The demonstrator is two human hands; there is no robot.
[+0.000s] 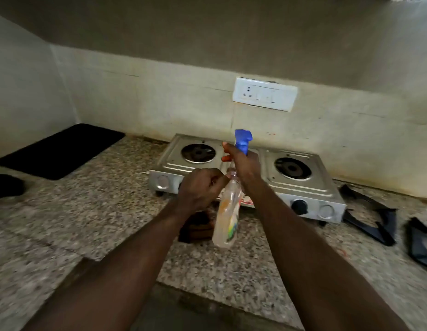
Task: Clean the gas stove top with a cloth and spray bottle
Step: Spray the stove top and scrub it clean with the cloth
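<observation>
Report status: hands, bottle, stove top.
Right hand grips spray bottle at the trigger neck, left hand pinches its shoulder. Bottle held before stove, nozzle up. Cloth on counter below the hands. Nothing blocking the stove top.

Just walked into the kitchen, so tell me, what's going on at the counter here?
A person holds a spray bottle in front of the two-burner gas stove. The right hand grips its neck under the blue spray head; the left hand pinches its shoulder. A brown cloth lies on the counter below, untouched. Dark pan supports lie right of the stove.
</observation>
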